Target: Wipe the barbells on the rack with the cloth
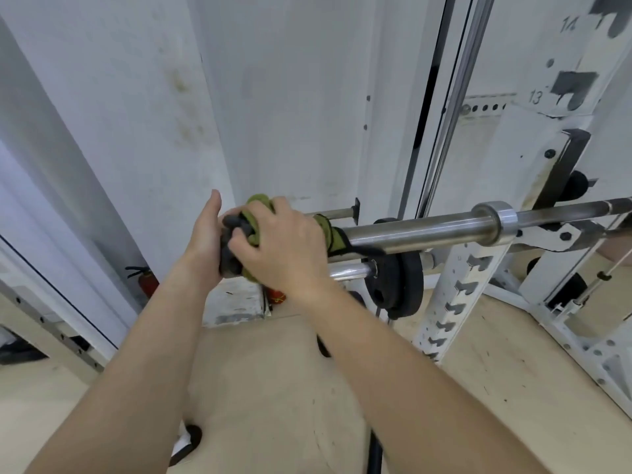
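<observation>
- Head view, looking down my forearms: my right grip [280, 241] is wrapped over the green cloth [260, 203], fingers curled shut on it and pressing it around the near end of the barbell [427, 229].
- My left grip [205, 237] cups the very end of that bar from the left, thumb up, palm against the bunched cloth and the dark end cap; I cannot tell how tightly it closes.
- Beyond my right grip the bare steel sleeve runs right to its collar [496, 218] and onto the white rack [455, 295].
- Just below my grips sits a second bar with a black weight plate [396, 282].
- Under my arms lies pale wooden floor [273, 388].
</observation>
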Available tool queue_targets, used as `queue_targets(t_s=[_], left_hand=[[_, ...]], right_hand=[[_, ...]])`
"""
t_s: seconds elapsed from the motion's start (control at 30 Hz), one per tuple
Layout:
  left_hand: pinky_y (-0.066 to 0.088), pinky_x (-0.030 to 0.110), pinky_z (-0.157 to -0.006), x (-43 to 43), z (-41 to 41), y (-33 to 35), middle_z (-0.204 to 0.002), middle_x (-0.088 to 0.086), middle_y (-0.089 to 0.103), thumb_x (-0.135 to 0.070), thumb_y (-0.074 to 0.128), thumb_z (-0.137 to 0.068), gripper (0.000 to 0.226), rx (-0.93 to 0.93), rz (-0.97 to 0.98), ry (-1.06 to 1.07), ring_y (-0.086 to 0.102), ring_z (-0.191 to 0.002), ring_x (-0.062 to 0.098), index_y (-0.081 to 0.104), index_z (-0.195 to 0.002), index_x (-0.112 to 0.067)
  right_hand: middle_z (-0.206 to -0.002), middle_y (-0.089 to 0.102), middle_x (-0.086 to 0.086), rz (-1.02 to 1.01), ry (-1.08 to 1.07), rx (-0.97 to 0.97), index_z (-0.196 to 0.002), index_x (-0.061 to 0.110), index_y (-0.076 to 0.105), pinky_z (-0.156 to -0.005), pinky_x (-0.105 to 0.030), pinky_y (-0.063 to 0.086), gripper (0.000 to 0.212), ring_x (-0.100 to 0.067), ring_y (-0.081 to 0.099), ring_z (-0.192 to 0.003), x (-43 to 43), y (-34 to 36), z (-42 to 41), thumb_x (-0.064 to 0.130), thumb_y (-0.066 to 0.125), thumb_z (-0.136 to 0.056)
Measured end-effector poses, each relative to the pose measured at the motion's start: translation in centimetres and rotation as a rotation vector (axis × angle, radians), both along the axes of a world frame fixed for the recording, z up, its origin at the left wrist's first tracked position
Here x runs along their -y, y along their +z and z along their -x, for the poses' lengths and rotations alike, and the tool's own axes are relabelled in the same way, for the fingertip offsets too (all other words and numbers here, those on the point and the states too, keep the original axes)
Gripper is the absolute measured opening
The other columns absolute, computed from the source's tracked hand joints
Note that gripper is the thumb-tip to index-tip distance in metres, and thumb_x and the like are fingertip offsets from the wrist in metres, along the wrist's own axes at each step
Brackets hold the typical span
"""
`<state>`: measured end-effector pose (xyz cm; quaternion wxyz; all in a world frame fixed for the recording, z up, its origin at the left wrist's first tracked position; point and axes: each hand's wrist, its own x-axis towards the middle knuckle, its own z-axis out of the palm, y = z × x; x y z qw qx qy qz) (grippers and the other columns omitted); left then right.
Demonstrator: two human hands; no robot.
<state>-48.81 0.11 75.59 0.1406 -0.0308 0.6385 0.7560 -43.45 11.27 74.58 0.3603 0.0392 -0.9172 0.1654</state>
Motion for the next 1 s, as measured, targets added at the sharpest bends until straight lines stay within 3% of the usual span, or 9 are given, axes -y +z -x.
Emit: queue_targets(t_s=[0.17, 0.3, 0.43, 0.6, 0.67, 0.8, 0.87, 0.93, 1.0], left_hand=[[0.051, 0.047, -0.096, 0.5, -0.1, -2.7, -0.13, 0.013, 0.068, -0.057, 0.031, -0.102, 0.06, 0.1, -0.153, -0.135, 0.063, -0.12, 0.035, 0.062, -0.136, -0.019], [0.039, 0.051, -0.109, 0.4, -1.5, -5.5, -0.135, 0.007, 0.066, -0.05, 0.029, -0.104, 0.054, 0.197, -0.259, -0.021, 0.057, -0.129, 0.029, 0.065, -0.135, -0.024], [0.052, 0.04, -0.09, -1.4, -4.7, -5.0, -0.125, 0.005, 0.071, -0.041, 0.04, -0.105, 0.041, 0.115, -0.382, 0.255, 0.064, -0.117, 0.023, 0.067, -0.131, -0.023], [0.035, 0.031, -0.114, -2.4, -5.0, -3.4, -0.136, -0.006, 0.058, -0.043, 0.041, -0.103, 0.037, -0.147, -0.016, 0.474, 0.051, -0.127, 0.013, 0.062, -0.13, -0.029], [0.038, 0.03, -0.108, -2.2, -4.1, -2.2, -0.135, -0.005, 0.059, -0.047, 0.033, -0.106, 0.042, -0.212, 0.102, 0.394, 0.053, -0.125, 0.012, 0.058, -0.133, -0.025], [0.048, 0.019, -0.049, -1.1, -1.7, 0.4, -0.062, -0.002, 0.06, -0.055, 0.032, -0.105, 0.055, -0.075, 0.116, 0.096, 0.06, -0.051, 0.012, 0.063, -0.076, -0.021], [0.056, 0.03, -0.069, -0.2, -0.8, 0.7, -0.068, 0.004, 0.066, -0.062, 0.035, -0.1, 0.063, -0.028, 0.201, -0.077, 0.063, -0.062, 0.021, 0.07, -0.073, -0.018], [0.055, 0.045, -0.096, 0.4, -0.6, 0.6, -0.102, 0.009, 0.077, -0.06, 0.044, -0.098, 0.055, 0.048, 0.208, -0.192, 0.071, -0.093, 0.029, 0.077, -0.101, -0.016], [0.053, 0.052, -0.1, 0.7, -0.7, -0.3, -0.122, 0.01, 0.073, -0.054, 0.048, -0.096, 0.051, 0.105, 0.111, -0.238, 0.068, -0.114, 0.031, 0.074, -0.121, -0.018]], right_hand=[[-0.1, 0.064, 0.002, -0.085, -0.142, 0.046, -0.114, 0.027, 0.06, -0.066, -0.03, 0.04, 0.039, -0.021, 0.063, -0.077, -10.8, 0.0, -1.1, 0.052, 0.037, -0.095], [-0.106, 0.067, -0.004, 0.064, -0.268, 0.018, -0.117, 0.023, 0.063, -0.082, -0.031, 0.042, 0.043, -0.02, 0.058, -0.082, -19.9, -0.6, -3.7, 0.048, 0.038, -0.093], [-0.104, 0.064, -0.009, 0.265, -0.452, -0.081, -0.112, 0.016, 0.066, -0.091, -0.041, 0.042, 0.039, -0.03, 0.059, -0.091, -20.4, -1.2, -3.5, 0.04, 0.043, -0.09], [-0.1, 0.064, -0.005, 0.227, -0.426, -0.138, -0.102, 0.02, 0.069, -0.098, -0.044, 0.041, 0.032, -0.027, 0.06, -0.088, -8.4, -1.6, -2.1, 0.039, 0.049, -0.086], [-0.098, 0.064, -0.003, 0.156, -0.245, -0.135, -0.101, 0.022, 0.069, -0.09, -0.04, 0.043, 0.029, -0.024, 0.06, -0.083, -3.6, -1.9, -1.8, 0.04, 0.055, -0.083], [-0.097, 0.062, -0.003, -0.004, 0.039, -0.058, -0.109, 0.024, 0.068, -0.075, -0.039, 0.048, 0.036, -0.027, 0.061, -0.078, -0.2, -1.2, -1.4, 0.044, 0.056, -0.082], [-0.098, 0.064, -0.002, -0.072, 0.075, -0.036, -0.114, 0.025, 0.066, -0.067, -0.035, 0.047, 0.039, -0.026, 0.064, -0.076, -3.1, -0.7, -1.3, 0.047, 0.054, -0.084], [-0.102, 0.065, -0.002, -0.113, 0.041, -0.01, -0.122, 0.026, 0.062, -0.064, -0.031, 0.044, 0.042, -0.024, 0.065, -0.077, -7.5, -0.6, -1.7, 0.05, 0.051, -0.089], [-0.108, 0.066, -0.002, -0.112, -0.042, 0.023, -0.128, 0.025, 0.058, -0.068, -0.031, 0.047, 0.046, -0.022, 0.065, -0.081, -12.5, -0.5, -2.6, 0.051, 0.044, -0.092]])
